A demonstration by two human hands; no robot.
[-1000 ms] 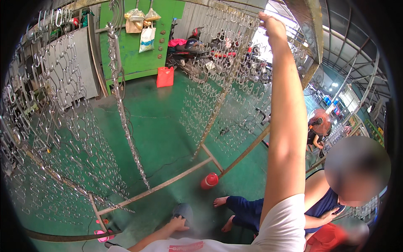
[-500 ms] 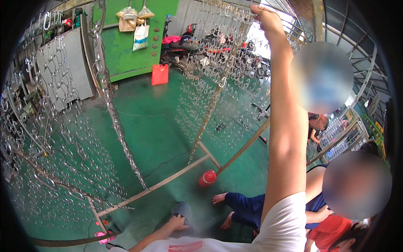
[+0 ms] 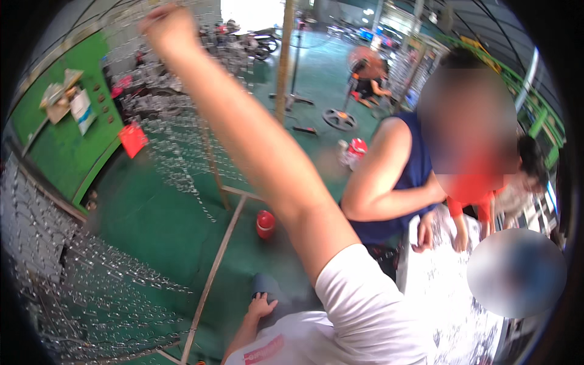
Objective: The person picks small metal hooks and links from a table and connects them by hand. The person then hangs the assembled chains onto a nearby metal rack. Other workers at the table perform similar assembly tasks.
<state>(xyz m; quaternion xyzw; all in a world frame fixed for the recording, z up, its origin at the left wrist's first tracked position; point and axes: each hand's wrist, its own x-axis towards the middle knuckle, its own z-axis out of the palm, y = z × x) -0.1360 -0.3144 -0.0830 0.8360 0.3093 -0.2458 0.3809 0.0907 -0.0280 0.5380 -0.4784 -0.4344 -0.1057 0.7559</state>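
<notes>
My right arm is stretched far up, and my right hand (image 3: 170,30) is at the upper left beside the hanging metal hooks (image 3: 182,167). Its fingers look curled together but are blurred, so what they hold, if anything, I cannot make out. Low in the picture, my left hand (image 3: 261,306) lies on my leg (image 3: 267,285) with its fingers spread and nothing in it. The hooks are small, silvery and linked in long strands. More strands of hooks (image 3: 115,286) hang at the lower left.
A rusty rack frame (image 3: 210,277) crosses the green floor beside a red round container (image 3: 265,224). Close on my right, a person in a dark blue top (image 3: 389,176) is beside a white table (image 3: 420,286) strewn with small pieces. A green cabinet (image 3: 61,149) stands left.
My view has swung to the right, so the rack and green cabinet sit further left. My right arm stays raised; my left hand stays on my leg. The white table has come into view.
</notes>
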